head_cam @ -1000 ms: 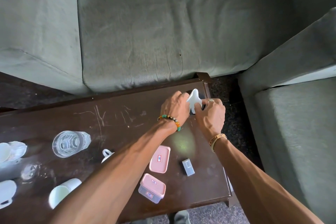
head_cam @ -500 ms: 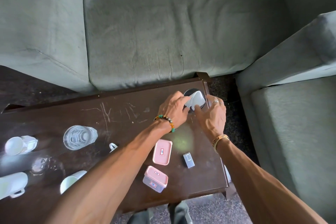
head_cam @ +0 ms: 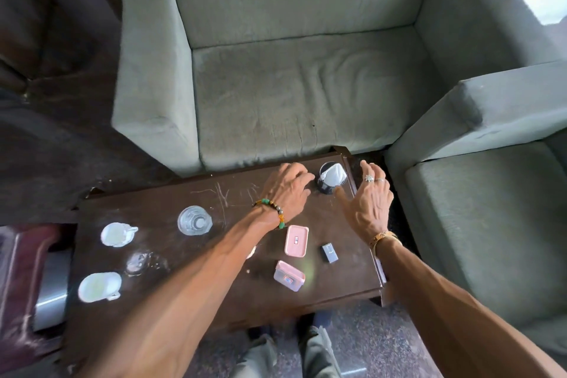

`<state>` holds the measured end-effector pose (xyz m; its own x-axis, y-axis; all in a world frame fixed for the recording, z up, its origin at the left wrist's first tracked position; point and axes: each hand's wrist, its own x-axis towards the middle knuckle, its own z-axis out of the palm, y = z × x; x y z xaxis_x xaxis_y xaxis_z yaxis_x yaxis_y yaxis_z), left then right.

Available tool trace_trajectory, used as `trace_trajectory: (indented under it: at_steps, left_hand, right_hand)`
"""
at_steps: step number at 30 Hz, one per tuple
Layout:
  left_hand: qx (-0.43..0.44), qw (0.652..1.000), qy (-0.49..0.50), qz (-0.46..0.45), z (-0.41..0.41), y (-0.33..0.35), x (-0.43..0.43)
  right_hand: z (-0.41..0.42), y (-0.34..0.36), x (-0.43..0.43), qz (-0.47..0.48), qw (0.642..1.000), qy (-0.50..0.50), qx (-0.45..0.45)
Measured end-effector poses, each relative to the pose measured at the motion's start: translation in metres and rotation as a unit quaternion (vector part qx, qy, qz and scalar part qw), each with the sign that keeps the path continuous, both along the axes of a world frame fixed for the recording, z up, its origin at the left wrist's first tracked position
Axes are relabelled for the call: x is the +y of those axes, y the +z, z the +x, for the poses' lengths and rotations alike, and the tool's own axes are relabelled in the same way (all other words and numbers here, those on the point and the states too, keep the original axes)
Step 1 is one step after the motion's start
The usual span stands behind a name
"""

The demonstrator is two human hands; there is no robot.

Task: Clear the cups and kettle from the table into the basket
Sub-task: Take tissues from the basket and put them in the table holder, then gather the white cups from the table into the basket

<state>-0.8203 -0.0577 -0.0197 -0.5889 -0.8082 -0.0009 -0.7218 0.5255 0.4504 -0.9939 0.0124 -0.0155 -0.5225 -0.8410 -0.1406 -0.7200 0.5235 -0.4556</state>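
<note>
Two white cups lie at the table's left end, a clear glass right of them; a dark tumbler holding white paper stands between both empty, spread hands: left, right

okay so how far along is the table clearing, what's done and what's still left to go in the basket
Nothing looks cleared yet, and no basket is in view. In hand: nothing; the left hand and right hand sit open either side of a dark cup with white paper tucked inside. Still on the table: that cup, a clear glass, two white cups, plus two pink containers. I can't pick out a kettle.
</note>
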Motion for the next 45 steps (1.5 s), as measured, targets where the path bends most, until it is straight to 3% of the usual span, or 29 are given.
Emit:
trace_trajectory:
  at_steps: [7,15,21,30,45]
  left_hand:
    - [0.005,0.999,0.025,-0.041,0.034,0.093,0.008]
    - [-0.010,0.991,0.019,-0.129,0.057,0.148,0.051]
    - [-0.038,0.989,0.062,-0.127,0.076,0.158,0.111]
    - [-0.013,0.979,0.135,-0.153,0.117,0.192,0.195]
    - [-0.052,0.949,0.287,-0.117,0.275,0.191,0.277]
  right_hand:
    - [0.022,0.095,0.025,-0.069,0.997,-0.014,0.031]
    - [0.029,0.151,0.062,-0.125,0.990,0.034,0.057]
    - [0.031,0.154,0.116,-0.139,0.980,0.112,0.085]
    - [0.034,0.195,0.176,-0.159,0.960,0.196,0.124]
    - [0.190,0.197,0.182,-0.160,0.921,0.339,0.106]
